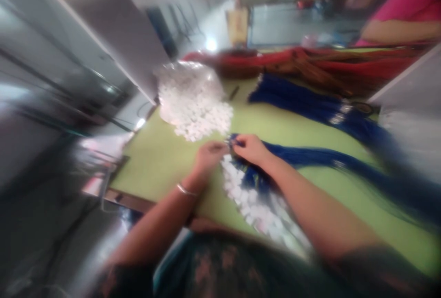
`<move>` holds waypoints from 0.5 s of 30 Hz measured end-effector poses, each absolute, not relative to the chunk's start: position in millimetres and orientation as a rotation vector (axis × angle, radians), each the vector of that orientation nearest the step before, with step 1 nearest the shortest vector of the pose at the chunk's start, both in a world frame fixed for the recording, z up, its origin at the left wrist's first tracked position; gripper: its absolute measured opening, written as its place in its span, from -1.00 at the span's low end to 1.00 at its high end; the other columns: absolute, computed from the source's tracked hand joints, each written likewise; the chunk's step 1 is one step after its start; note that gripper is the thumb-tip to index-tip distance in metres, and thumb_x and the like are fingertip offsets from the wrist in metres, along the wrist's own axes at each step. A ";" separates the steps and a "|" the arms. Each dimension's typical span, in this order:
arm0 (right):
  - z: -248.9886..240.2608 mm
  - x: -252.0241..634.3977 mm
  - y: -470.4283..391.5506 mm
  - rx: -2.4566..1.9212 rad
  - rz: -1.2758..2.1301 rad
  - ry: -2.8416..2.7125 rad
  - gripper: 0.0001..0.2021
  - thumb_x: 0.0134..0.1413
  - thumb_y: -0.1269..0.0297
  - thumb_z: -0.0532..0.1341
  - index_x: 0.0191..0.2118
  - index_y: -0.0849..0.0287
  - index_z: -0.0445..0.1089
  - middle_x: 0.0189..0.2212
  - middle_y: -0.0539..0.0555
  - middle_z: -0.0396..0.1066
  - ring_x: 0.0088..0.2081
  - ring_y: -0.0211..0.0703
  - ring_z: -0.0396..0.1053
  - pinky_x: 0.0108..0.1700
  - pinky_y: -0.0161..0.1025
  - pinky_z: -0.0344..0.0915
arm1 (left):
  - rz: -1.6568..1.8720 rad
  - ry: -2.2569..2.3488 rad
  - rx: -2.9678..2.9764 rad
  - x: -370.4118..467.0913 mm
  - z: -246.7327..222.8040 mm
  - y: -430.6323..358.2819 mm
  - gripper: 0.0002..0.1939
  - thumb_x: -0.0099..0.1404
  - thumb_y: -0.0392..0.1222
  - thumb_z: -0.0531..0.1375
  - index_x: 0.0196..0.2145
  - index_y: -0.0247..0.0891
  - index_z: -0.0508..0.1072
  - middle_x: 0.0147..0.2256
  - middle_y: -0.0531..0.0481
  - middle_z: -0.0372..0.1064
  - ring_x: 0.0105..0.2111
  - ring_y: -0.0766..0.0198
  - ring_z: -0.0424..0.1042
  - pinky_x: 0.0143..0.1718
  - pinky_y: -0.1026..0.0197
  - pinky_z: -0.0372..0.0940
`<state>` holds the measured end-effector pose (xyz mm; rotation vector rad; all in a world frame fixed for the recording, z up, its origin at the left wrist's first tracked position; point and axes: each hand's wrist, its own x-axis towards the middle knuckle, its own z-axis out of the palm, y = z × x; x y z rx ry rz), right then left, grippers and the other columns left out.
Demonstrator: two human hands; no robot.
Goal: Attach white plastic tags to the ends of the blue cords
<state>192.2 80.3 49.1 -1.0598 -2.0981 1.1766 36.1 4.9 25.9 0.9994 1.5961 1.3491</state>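
Note:
My left hand (209, 155) and my right hand (253, 150) meet over the near middle of the green-topped table. With fingertips pinched, the right hand grips the end of a bundle of blue wires (310, 155) that trails off to the right. The left hand's fingers are closed around something small and pale at the wire ends; blur hides what it is. Below the hands, white connectors (253, 206) lie in a strip towards my body, beside blue wire ends (253, 176). A heap of loose white pieces (203, 118) spills from a clear plastic bag (189, 77) just beyond the left hand.
A second blue wire bundle (292, 98), tied with a white band, lies further back. Red and brown wires (310, 63) stretch along the far edge. Another person's arm (399, 31) in a pink sleeve is at upper right. A grey pillar (113, 26) rises at the left.

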 end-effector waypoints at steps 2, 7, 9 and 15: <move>46.8 191.7 81.4 -1.020 1.179 -2.113 -0.84 -0.11 0.29 0.15 -0.60 0.22 0.29 -0.69 -0.09 0.21 -0.60 -0.36 0.09 -0.51 -0.35 0.03 | 1.340 1.588 0.999 37.3 24.1 6.3 -0.75 -0.07 -0.13 0.38 -0.42 -0.29 0.52 -0.47 -0.04 0.50 -0.42 0.22 0.46 -0.32 0.19 0.38; 48.2 192.4 83.3 -0.967 1.304 -2.042 -0.88 -0.10 0.31 0.17 -0.54 0.23 0.37 -0.64 -0.04 0.33 -0.55 -0.32 0.21 -0.45 -0.34 0.15 | 1.266 1.591 1.129 38.1 28.1 2.6 -0.81 0.01 -0.12 0.35 -0.44 -0.28 0.53 -0.45 -0.06 0.50 -0.42 0.23 0.45 -0.31 0.18 0.37; 52.1 193.7 83.1 -0.992 1.403 -1.910 -0.87 -0.10 0.28 0.21 -0.52 0.23 0.39 -0.60 -0.01 0.37 -0.52 -0.29 0.27 -0.42 -0.32 0.20 | 1.163 1.517 1.285 35.8 35.0 -2.3 -0.84 0.04 -0.13 0.33 -0.44 -0.27 0.54 -0.41 -0.08 0.51 -0.39 0.21 0.46 -0.27 0.17 0.37; 58.7 198.4 81.9 -0.901 1.749 -1.678 -0.76 -0.14 0.14 0.29 -0.43 0.26 0.43 -0.61 -0.03 0.37 -0.56 -0.34 0.25 -0.42 -0.31 0.23 | 1.027 1.624 1.611 5.7 51.9 5.6 -0.83 0.16 -0.14 0.23 -0.34 -0.27 0.55 -0.27 -0.11 0.50 -0.25 0.16 0.46 -0.12 0.12 0.32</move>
